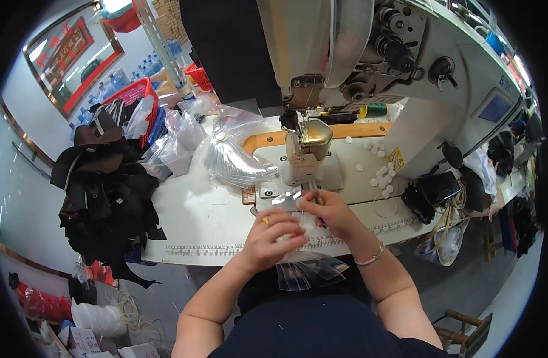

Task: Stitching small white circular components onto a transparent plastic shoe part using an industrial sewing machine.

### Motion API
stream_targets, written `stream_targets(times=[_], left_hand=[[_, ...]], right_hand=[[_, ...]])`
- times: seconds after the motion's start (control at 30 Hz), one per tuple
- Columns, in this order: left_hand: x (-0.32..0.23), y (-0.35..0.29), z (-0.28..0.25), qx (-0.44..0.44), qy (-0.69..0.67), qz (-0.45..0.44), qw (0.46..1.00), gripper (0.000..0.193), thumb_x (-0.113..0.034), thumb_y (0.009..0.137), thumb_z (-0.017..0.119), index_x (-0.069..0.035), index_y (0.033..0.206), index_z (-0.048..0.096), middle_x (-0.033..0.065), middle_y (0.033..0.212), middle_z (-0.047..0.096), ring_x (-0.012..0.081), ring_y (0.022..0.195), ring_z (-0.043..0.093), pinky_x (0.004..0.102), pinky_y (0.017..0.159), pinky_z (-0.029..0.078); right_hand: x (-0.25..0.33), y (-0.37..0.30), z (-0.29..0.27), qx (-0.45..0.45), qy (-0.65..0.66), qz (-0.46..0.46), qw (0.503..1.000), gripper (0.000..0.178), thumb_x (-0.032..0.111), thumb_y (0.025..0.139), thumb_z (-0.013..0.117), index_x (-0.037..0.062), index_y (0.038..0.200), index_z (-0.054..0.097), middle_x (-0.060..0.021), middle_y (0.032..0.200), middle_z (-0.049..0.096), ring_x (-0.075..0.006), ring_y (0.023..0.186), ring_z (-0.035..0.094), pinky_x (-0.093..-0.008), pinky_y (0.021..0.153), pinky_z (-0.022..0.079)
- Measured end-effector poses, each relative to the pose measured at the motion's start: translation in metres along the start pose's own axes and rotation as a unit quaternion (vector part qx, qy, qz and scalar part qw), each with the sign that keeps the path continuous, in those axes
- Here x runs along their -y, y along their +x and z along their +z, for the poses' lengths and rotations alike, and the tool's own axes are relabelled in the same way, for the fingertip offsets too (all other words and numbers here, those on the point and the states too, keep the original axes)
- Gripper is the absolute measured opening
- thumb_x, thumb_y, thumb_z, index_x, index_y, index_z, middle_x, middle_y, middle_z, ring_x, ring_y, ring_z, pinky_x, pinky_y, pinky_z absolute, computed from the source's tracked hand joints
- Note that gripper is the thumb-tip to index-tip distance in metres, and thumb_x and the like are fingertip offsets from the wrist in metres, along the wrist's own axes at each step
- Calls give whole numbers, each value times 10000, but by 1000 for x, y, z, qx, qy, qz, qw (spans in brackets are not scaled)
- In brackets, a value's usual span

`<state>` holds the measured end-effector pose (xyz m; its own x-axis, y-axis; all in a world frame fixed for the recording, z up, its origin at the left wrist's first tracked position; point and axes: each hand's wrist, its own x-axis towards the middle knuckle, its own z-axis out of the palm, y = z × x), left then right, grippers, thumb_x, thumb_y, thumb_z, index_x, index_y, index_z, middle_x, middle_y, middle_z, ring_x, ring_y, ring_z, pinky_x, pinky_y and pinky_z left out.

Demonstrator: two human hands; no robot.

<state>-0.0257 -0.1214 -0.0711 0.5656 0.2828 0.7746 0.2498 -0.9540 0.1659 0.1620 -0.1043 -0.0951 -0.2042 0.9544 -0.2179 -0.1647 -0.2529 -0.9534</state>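
My left hand (pixel 274 237) is in front of the sewing machine's post, its fingers curled and a yellow ring on one of them. What lies inside those fingers is hidden. Just right of it and a little higher, my right hand (pixel 332 213) pinches the edge of a clear plastic piece (pixel 285 200), which glints below the post. The sewing machine post (pixel 302 152) rises directly beyond both hands, under the needle area. Several clear plastic strips (pixel 310 272) fan out over my lap below the table edge. A larger spread of clear plastic pieces (pixel 237 162) rests left of the post.
Black and brown fabric pieces (pixel 107 197) are heaped at the table's left, beside clear bags (pixel 177 140) and a red basket (pixel 137 95). Small white discs (pixel 381 179) lie scattered right of the post. A black pouch (pixel 432 194) sits farther right. A printed ruler (pixel 196 249) follows the front edge.
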Motion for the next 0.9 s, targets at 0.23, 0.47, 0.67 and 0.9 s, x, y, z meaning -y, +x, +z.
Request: stream_targets(times=[0.23, 0.47, 0.67, 0.9], left_hand=[[-63, 3, -84, -244, -392, -97, 882, 114, 87, 669, 624, -13, 715, 590, 117, 774, 604, 226, 706, 595, 322, 635, 522], [-50, 52, -125, -207, -39, -81, 974, 121, -1, 700, 672, -70, 792, 634, 83, 701, 579, 146, 579, 568, 216, 504, 449], [-17, 80, -81, -55, -174, -174, 968, 222, 146, 701, 616, 38, 896, 623, 101, 829, 595, 151, 752, 622, 230, 653, 528], [14, 41, -60, -270, -130, -244, 922, 510, -47, 752, 682, -3, 1200, 442, 92, 1146, 472, 170, 1056, 488, 293, 865, 442]], right_hand=[[-25, 21, -2, -57, -109, 2, 992, 188, 195, 767, 658, 26, 787, 578, -7, 623, 562, -60, 502, 473, -214, 450, 379], [5, -4, -16, -65, -287, -230, 928, 108, 88, 762, 640, -2, 782, 583, -75, 827, 590, -125, 760, 554, -262, 666, 443], [65, -68, 26, 228, -284, -299, 882, 125, 33, 714, 683, 33, 826, 626, -160, 1347, 378, -256, 1102, 506, -341, 912, 407], [36, -44, 57, 130, -256, -242, 927, 96, 88, 778, 637, 7, 817, 604, -80, 727, 618, -135, 649, 573, -272, 601, 462]])
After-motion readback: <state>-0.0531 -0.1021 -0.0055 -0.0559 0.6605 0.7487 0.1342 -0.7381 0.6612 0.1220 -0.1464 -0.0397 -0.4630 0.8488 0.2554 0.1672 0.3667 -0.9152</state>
